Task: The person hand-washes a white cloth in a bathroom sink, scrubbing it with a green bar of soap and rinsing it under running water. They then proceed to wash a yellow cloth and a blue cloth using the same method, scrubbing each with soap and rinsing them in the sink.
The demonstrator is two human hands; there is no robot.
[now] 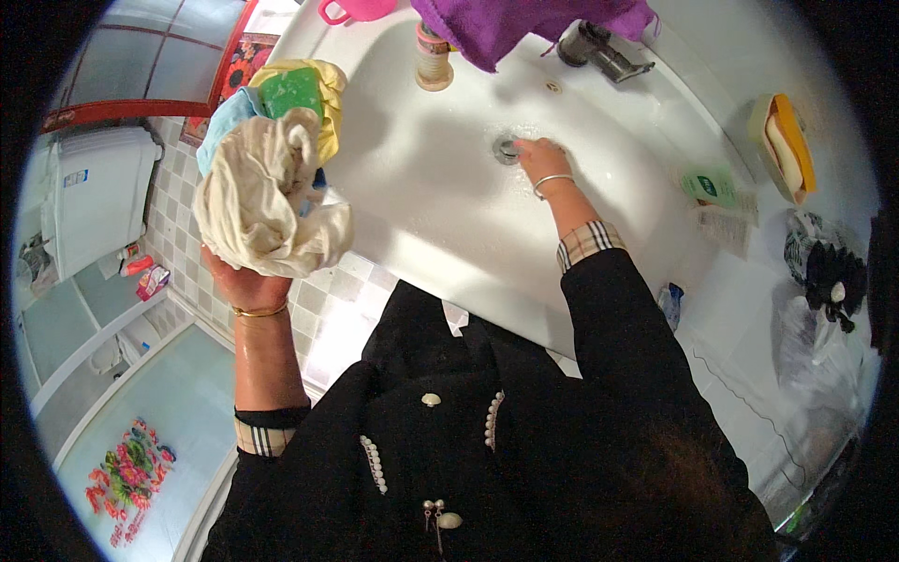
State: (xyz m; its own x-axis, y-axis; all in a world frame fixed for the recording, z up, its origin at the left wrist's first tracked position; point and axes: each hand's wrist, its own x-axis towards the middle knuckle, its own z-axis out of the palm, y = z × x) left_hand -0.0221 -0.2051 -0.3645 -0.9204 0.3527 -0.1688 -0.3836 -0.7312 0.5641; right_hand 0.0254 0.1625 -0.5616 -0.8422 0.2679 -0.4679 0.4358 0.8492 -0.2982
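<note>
My left hand (246, 277), palm up, holds a bundle at the left of the white washbasin (449, 211). In the bundle are a cream cloth (260, 204), a light blue cloth (228, 123), a yellow cloth (333, 88) and a green block, apparently soap (291, 95). My right hand (546, 165) reaches into the basin, its fingertips at the metal drain (506, 149). Its fingers are bent; whether they grip the drain stopper cannot be told. Some wet sheen shows round the drain.
A purple cloth (491, 24) hangs over the basin's far side, partly over the faucet (597, 53). A ribbed bottle (433, 63) and a pink cup (358, 8) stand there. On the right are a soap dish (783, 147) and a black plastic bag (836, 277). A washing machine (105, 190) stands at left.
</note>
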